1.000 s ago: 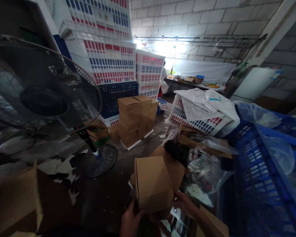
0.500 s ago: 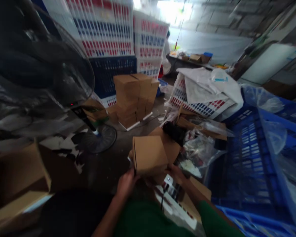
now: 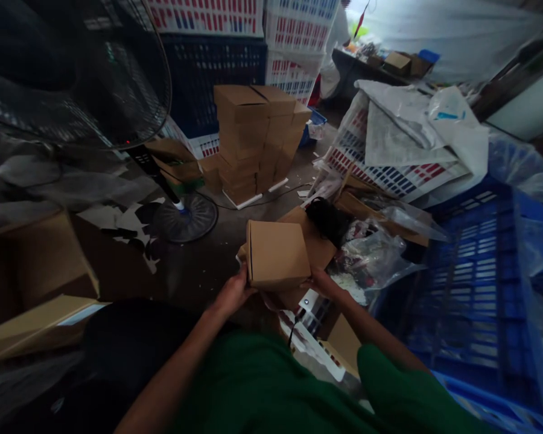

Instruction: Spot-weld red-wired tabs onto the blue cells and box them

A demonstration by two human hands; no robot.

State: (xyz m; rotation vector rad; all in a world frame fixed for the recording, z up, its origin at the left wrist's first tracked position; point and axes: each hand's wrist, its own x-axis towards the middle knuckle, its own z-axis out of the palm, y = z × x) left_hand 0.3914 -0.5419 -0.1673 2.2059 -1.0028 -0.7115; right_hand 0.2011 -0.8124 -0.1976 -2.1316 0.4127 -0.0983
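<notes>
A small closed brown cardboard box (image 3: 278,253) is held in front of me, above the floor. My left hand (image 3: 231,293) grips its lower left corner. My right hand (image 3: 322,283) holds its lower right edge. Behind the box lie more flat brown cartons (image 3: 314,241) and a black object (image 3: 323,217). Under my hands sits an open carton with small printed packs (image 3: 314,319).
A stack of brown boxes (image 3: 253,141) stands on the floor ahead. A standing fan (image 3: 72,78) with its round base (image 3: 185,217) is at left. A blue crate (image 3: 470,289) fills the right. White crates (image 3: 389,172) and plastic bags (image 3: 371,259) lie between. Open cartons (image 3: 36,289) sit at lower left.
The view has tilted down, showing my arms and green sleeves. The box stays in both hands, held a little farther from me.
</notes>
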